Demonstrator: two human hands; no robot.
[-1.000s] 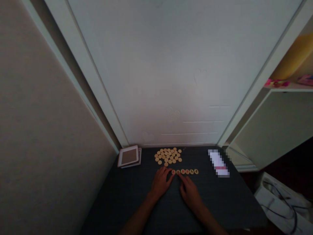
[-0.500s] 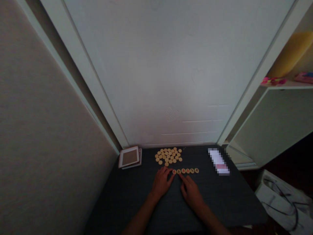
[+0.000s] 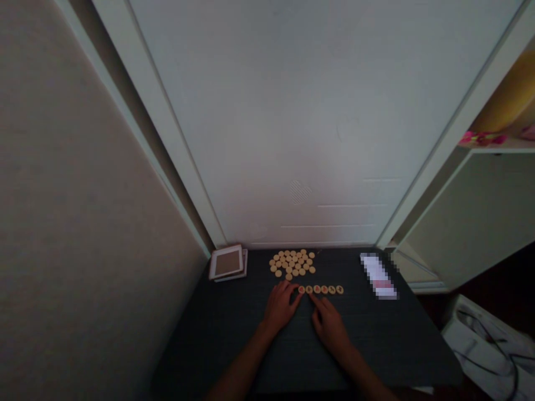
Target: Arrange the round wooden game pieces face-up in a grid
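On the dark tabletop (image 3: 234, 334), near its far edge, a short row of round wooden discs (image 3: 320, 289) lies face up, each with a red or dark mark on top; six can be counted, set edge to edge in a straight line. Just behind the row sits a loose cluster of plain discs (image 3: 293, 263), blank side up, roughly thirty, though they are too small and crowded for an exact count. Judging by that, only a small part of the pile has been turned and lined up, and most of it is left. One left hand (image 3: 281, 306) rests flat with fingers loosely spread, its fingertips touching the leftmost disc of the row; it grips nothing. One right hand (image 3: 330, 326) lies just beside it, fingers relaxed and open, fingertips at the near edge of the row, also holding nothing. Two flat square box halves (image 3: 228, 263) lie stacked at the far left corner, and one blurred oblong item (image 3: 378, 275) lies at the far right.
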